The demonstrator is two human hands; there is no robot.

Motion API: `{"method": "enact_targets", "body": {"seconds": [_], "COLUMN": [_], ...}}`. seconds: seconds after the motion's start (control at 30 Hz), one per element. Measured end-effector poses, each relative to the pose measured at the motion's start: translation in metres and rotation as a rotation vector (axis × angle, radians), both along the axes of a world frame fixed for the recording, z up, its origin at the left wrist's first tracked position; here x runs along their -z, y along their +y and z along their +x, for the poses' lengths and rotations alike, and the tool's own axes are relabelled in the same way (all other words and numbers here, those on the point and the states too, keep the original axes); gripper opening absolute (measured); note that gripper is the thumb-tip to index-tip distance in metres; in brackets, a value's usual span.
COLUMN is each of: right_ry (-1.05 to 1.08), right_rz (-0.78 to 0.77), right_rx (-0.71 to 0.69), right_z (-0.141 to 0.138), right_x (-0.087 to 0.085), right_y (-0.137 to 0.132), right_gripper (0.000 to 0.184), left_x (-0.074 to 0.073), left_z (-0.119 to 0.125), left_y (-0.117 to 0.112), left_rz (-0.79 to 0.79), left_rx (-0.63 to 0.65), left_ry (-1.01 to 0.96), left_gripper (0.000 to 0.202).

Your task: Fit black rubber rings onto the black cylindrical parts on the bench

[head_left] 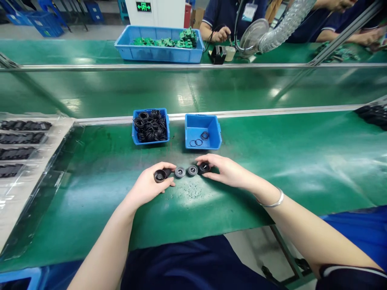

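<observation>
My left hand (150, 184) pinches a small round black cap (160, 176) on the green mat. Fingers of my right hand (225, 171) close round another black cap (204, 167). Between the hands two more round caps (180, 172) (192, 170) lie in a row on the mat. Beyond them stand two blue bins: the left bin (150, 125) is full of black rubber rings, the right bin (202, 131) holds only a few rings (198, 141). A silver bangle (273, 201) circles my right wrist.
Plastic trays of black parts (21, 141) lie at the left. A metal rail (242, 112) separates the mat from a green conveyor belt. A large blue crate of green circuit boards (159, 44) sits on the far bench, where other people work. More black parts (375, 114) lie at the right edge.
</observation>
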State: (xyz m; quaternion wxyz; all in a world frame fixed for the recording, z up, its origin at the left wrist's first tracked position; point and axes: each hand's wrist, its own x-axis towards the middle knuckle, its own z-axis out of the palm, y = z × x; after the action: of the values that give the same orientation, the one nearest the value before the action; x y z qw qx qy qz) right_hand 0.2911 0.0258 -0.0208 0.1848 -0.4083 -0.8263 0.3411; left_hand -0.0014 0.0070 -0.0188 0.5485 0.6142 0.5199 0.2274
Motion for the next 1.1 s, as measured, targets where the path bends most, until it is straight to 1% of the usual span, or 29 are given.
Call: {"method": "enact_targets", "body": {"seconds": [0.07,0.17,0.27,0.37,0.47,0.53,0.57,0.63,0.73,0.8,0.83,0.93,1.0,1.07,1.1], "right_ry": [-0.018,-0.009,0.019,0.084,0.161,0.190,0.200,0.218,0.228,0.227,0.227,0.218,0.211,0.216,0.220], "right_rz": [0.068,0.077,0.070,0.081,0.083,0.087,0.087,0.088,0.096,0.098,0.095,0.089,0.090,0.095,0.098], "right_rx": [-0.060,-0.096,-0.017,0.096,0.143,0.158,0.168,0.193,0.226,0.234,0.235,0.231,0.223,0.220,0.221], "right_z": [-0.005,-0.009,-0.009,-0.011,-0.016,-0.020,-0.021,-0.021,-0.020,-0.019,-0.019,-0.018,-0.018,-0.017,-0.016], "right_x": [-0.004,-0.010,-0.015,-0.016,-0.010,-0.003,0.000,0.007,0.014,0.016,0.017,0.018,0.018,0.018,0.019], "right_y": [0.000,0.002,0.003,0.004,0.002,0.001,0.001,0.001,0.003,0.004,0.005,0.006,0.007,0.007,0.007], "right_gripper": [0.046,0.048,0.044,0.035,0.028,0.025,0.024,0.023,0.021,0.021,0.021,0.020,0.020,0.019,0.019], "left_x": [0.002,0.001,-0.003,-0.007,-0.010,-0.012,-0.012,-0.012,-0.009,-0.004,-0.001,0.004,0.003,-0.001,-0.003], "left_z": [0.000,-0.003,-0.007,-0.012,-0.015,-0.017,-0.017,-0.019,-0.018,-0.016,-0.014,-0.009,-0.009,-0.012,-0.015], "left_y": [-0.001,0.000,0.002,0.002,0.000,0.000,0.001,0.002,0.004,0.004,0.004,0.002,0.001,0.001,0.002], "left_rz": [-0.002,-0.015,-0.019,-0.017,-0.062,-0.074,-0.065,0.013,0.272,0.424,0.460,0.479,0.484,0.455,0.405], "left_rx": [-0.004,-0.057,-0.114,-0.118,-0.120,-0.136,-0.137,-0.125,-0.059,-0.004,0.023,0.077,0.088,0.045,-0.007], "left_ry": [-0.037,-0.135,-0.189,-0.266,-0.393,-0.418,-0.390,-0.243,0.054,0.166,0.193,0.199,0.164,0.128,0.106], "left_gripper": [0.036,0.037,0.035,0.038,0.042,0.043,0.041,0.036,0.029,0.027,0.028,0.032,0.032,0.030,0.030]}}
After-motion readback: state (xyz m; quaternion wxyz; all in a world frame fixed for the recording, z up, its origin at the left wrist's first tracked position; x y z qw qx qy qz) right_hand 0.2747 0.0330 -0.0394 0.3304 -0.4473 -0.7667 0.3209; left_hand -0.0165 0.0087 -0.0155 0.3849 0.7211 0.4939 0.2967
